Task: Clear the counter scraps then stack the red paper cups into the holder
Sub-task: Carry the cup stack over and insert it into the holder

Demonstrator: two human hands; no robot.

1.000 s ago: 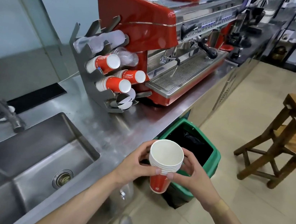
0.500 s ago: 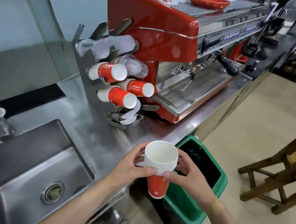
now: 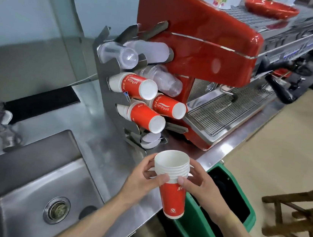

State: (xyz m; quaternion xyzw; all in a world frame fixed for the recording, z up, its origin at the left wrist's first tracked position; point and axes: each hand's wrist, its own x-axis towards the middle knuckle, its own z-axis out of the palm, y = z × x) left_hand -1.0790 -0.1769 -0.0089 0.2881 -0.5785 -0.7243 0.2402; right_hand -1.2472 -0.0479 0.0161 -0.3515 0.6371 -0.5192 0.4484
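Note:
Both hands hold a nested stack of red paper cups upright over the counter's front edge. My left hand grips the white rims from the left, my right hand from the right. Behind it on the steel counter stands the metal cup holder. Its slots carry three stacks of red cups lying on their sides and clear plastic cups above them.
A red espresso machine stands right of the holder. A steel sink with a tap lies at the left. A green bin with a black liner sits on the floor below my hands. A wooden stool is at the right.
The view has moved closer to the holder and the counter. The stack in my hands has come up and forward toward the holder; both hands keep their grip.

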